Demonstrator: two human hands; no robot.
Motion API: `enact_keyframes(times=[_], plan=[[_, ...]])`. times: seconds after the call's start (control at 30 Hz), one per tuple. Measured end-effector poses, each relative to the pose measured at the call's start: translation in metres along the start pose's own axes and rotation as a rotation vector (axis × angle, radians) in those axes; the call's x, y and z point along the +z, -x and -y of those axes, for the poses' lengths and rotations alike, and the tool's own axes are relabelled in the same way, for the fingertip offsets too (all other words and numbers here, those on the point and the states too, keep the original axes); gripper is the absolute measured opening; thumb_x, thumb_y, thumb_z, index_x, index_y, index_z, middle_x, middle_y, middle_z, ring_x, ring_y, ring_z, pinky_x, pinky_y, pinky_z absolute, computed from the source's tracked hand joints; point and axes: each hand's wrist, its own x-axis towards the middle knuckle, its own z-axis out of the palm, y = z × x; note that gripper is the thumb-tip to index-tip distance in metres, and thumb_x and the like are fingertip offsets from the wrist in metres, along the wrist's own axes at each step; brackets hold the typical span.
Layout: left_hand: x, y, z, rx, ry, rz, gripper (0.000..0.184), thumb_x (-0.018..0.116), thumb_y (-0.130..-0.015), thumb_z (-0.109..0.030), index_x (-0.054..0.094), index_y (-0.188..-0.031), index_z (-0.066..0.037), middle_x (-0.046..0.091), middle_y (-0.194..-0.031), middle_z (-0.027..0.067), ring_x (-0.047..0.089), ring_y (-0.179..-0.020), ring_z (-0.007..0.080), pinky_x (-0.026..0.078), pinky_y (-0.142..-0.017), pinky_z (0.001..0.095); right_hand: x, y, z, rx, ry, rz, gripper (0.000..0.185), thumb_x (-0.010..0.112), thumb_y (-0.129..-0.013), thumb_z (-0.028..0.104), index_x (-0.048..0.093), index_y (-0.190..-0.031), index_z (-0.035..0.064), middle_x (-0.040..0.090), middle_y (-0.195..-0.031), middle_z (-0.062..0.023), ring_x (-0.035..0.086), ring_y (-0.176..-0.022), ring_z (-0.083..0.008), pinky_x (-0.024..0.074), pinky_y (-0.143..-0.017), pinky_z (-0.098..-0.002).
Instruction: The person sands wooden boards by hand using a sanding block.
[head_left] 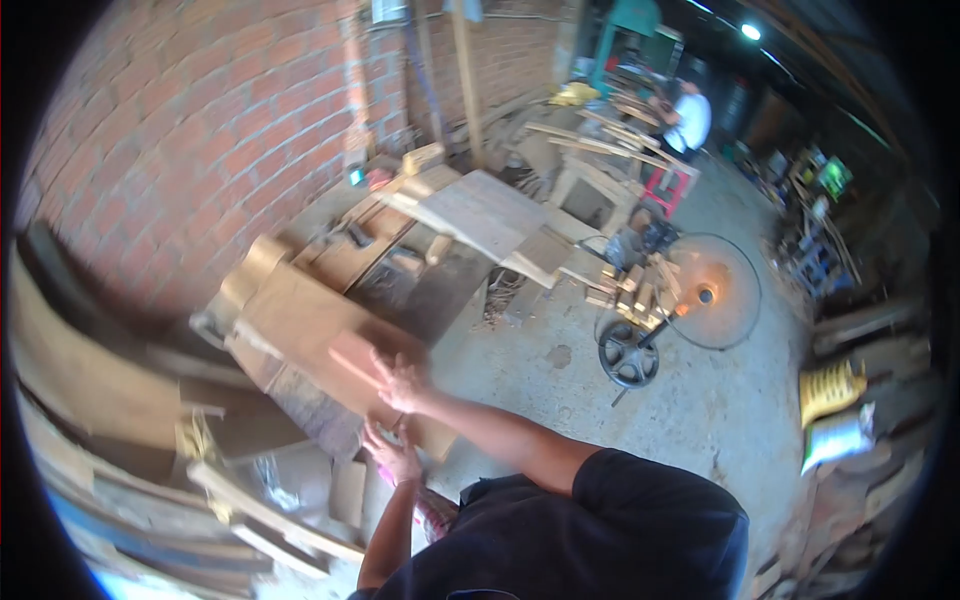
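A broad brown board (290,315) lies on a low wooden workbench (300,400) in front of me. On its near end is a flat reddish-brown wooden block (357,357). My right hand (400,384) grips the near end of this block, the fingers partly blurred. Closer to my body, my left hand (394,456) is at the near edge of the board with its fingers stretched out and apart. I see nothing held in it. Whether its fingertips press on the board cannot be made out.
Past the bench stands a low table (485,215) with a grey top. Wood offcuts (635,290) lie beside a black spoked wheel (628,355) and a round glass-like disc (720,290). A co-worker (688,120) sits at the back. Curved timbers (90,350) stand at left.
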Motion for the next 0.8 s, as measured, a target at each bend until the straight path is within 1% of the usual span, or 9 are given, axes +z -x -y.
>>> enact_keyframes(times=[0.07,0.13,0.17,0.2,0.33,0.43,0.53,0.67,0.8], plan=[[0.006,0.038,-0.015,-0.431,0.195,0.061,0.082,0.063,-0.090,-0.049,0.026,-0.151,-0.009,0.029,-0.148,0.0260,0.036,-0.133,0.0420,0.034,-0.107,0.0531,0.018,-0.006,-0.011,-0.041,-0.024,-0.072,0.097,0.068,-0.085,0.039,0.008,-0.158,0.0165,0.051,-0.120,-0.0323,0.061,-0.098,-0.0418,0.0465,-0.086,-0.0528],[0.049,0.079,0.017,-0.616,0.212,0.025,0.078,0.060,-0.092,-0.051,0.030,-0.150,-0.007,0.035,-0.145,0.0253,0.044,-0.129,0.0393,0.038,-0.105,0.0515,0.021,-0.009,-0.014,-0.050,-0.043,-0.078,0.097,0.069,-0.085,0.038,0.006,-0.157,0.0211,0.045,-0.131,-0.0321,0.060,-0.106,-0.0462,0.0502,-0.089,-0.0529],[0.037,0.086,0.000,-0.861,0.540,0.227,0.075,0.059,-0.092,-0.051,0.034,-0.148,-0.007,0.041,-0.142,0.0242,0.049,-0.125,0.0377,0.040,-0.103,0.0500,0.034,-0.009,-0.015,-0.077,0.073,-0.220,0.097,0.068,-0.086,0.039,0.006,-0.157,0.0197,0.045,-0.131,-0.0322,0.062,-0.102,-0.0459,0.0504,-0.088,-0.0531],[0.018,0.081,-0.023,-1.063,0.896,0.433,0.072,0.059,-0.093,-0.051,0.038,-0.146,-0.007,0.047,-0.139,0.0230,0.054,-0.120,0.0361,0.043,-0.101,0.0484,0.010,-0.004,-0.008,-0.032,-0.015,-0.061,0.095,0.068,-0.086,0.040,0.007,-0.157,0.0191,0.046,-0.128,-0.0327,0.063,-0.098,-0.0468,0.0508,-0.088,-0.0532],[0.011,0.068,-0.037,-1.155,1.090,0.486,0.060,0.061,-0.093,-0.047,0.051,-0.133,-0.002,0.061,-0.121,0.0188,0.063,-0.105,0.0314,0.050,-0.093,0.0433,0.007,-0.005,-0.004,-0.032,0.052,-0.015,0.093,0.066,-0.088,0.041,0.007,-0.157,0.0194,0.048,-0.124,-0.0334,0.064,-0.095,-0.0469,0.0527,-0.086,-0.0523],[0.024,0.067,-0.026,-1.034,1.148,0.409,0.043,0.063,-0.094,-0.037,0.061,-0.111,0.003,0.068,-0.096,0.0126,0.068,-0.088,0.0253,0.055,-0.083,0.0387,0.003,-0.007,-0.005,-0.039,0.070,-0.022,0.094,0.066,-0.088,0.041,0.006,-0.157,0.0192,0.048,-0.121,-0.0343,0.064,-0.094,-0.0468,0.0537,-0.083,-0.0521],[0.029,0.066,-0.022,-1.065,1.138,0.392,0.047,0.061,-0.096,-0.041,0.056,-0.118,0.000,0.066,-0.100,0.0111,0.067,-0.089,0.0216,0.056,-0.082,0.0376,0.000,-0.011,-0.004,-0.050,0.054,-0.016,0.095,0.066,-0.088,0.041,0.004,-0.157,0.0181,0.048,-0.119,-0.0348,0.064,-0.093,-0.0477,0.0540,-0.082,-0.0525],[0.029,0.067,-0.024,-0.992,1.046,0.356,0.047,0.061,-0.095,-0.043,0.058,-0.114,0.000,0.068,-0.096,0.0119,0.069,-0.081,0.0226,0.056,-0.077,0.0365,0.000,-0.016,-0.001,-0.035,0.068,-0.010,0.096,0.066,-0.088,0.041,0.003,-0.157,0.0194,0.049,-0.118,-0.0333,0.064,-0.092,-0.0467,0.0534,-0.082,-0.0528],[0.026,0.065,-0.007,-0.871,0.899,0.467,0.050,0.062,-0.094,-0.047,0.059,-0.114,-0.001,0.068,-0.088,0.0108,0.068,-0.080,0.0209,0.054,-0.073,0.0337,0.017,-0.016,-0.009,-0.074,0.045,-0.089,0.096,0.066,-0.088,0.039,0.003,-0.157,0.0190,0.049,-0.119,-0.0323,0.065,-0.093,-0.0465,0.0534,-0.082,-0.0518]])
